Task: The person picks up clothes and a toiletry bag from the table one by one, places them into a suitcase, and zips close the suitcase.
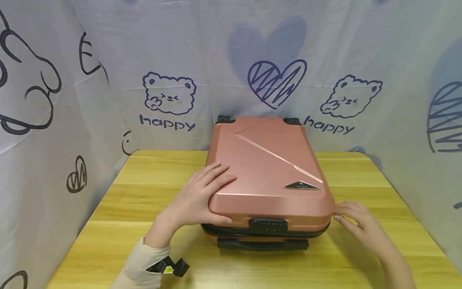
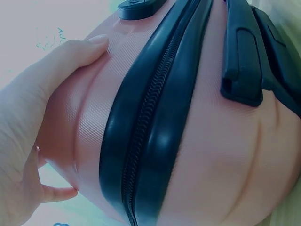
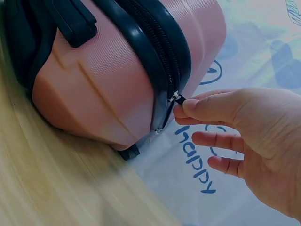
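A pink hard-shell suitcase (image 1: 260,172) lies flat on the wooden table, its handle and lock side facing me. My left hand (image 1: 196,196) rests on its front left corner, fingers on top and thumb down the front face. At the front right corner my right hand (image 1: 361,224) pinches a small zipper pull (image 3: 179,99) between thumb and forefinger. A second zipper slider (image 3: 158,132) shows further along the track in the right wrist view. The black zipper (image 2: 153,94) is closed along the stretch seen in the left wrist view.
A black combination lock (image 1: 268,226) sits on the suitcase's front above a black carry handle (image 1: 262,244). Wheels (image 1: 224,119) stick out at the far end. The yellow wooden table (image 1: 151,176) is enclosed by white printed curtains (image 1: 202,48) at the back and sides.
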The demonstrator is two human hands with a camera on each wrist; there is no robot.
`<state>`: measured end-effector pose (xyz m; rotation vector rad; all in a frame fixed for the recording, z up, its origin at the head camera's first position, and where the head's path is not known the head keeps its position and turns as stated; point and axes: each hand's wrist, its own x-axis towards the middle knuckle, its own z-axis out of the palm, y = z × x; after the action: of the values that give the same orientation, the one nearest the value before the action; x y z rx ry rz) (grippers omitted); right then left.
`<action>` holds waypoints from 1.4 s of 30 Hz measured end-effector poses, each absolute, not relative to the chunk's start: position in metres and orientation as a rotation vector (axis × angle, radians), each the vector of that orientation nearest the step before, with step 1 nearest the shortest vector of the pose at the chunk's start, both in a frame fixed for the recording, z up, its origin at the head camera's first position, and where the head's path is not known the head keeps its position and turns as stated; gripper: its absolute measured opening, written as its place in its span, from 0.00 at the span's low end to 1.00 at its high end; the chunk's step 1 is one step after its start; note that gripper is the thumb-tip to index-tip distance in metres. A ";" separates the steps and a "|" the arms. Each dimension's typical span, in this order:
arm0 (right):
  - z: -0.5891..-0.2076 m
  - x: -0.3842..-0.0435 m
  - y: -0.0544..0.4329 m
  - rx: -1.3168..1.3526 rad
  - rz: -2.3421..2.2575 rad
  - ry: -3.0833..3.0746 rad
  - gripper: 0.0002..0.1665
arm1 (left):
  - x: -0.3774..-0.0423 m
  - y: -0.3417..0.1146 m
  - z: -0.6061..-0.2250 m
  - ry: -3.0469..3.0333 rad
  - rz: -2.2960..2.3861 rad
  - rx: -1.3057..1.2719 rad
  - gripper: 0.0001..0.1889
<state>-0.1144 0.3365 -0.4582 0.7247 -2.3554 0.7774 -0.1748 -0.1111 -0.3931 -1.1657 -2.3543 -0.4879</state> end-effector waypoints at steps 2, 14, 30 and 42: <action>-0.457 -0.115 0.336 0.733 0.784 -2.349 0.24 | -0.175 -0.111 -0.393 -2.338 -0.490 -1.164 0.52; -0.452 -0.111 0.340 0.794 0.861 -2.418 0.26 | -0.182 -0.117 -0.391 -2.275 -0.647 -1.172 0.49; -0.451 -0.103 0.340 0.712 0.931 -2.556 0.19 | -0.163 -0.104 -0.387 -2.292 -0.423 -1.170 0.45; -0.453 -0.103 0.335 0.586 0.939 -2.626 0.13 | -0.120 -0.050 -0.413 -2.150 0.006 -1.180 0.56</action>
<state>-0.1032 0.3349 -0.4529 0.5860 -2.6258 0.9394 -0.1199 -0.0496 -0.4133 -1.1800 -2.1497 0.0058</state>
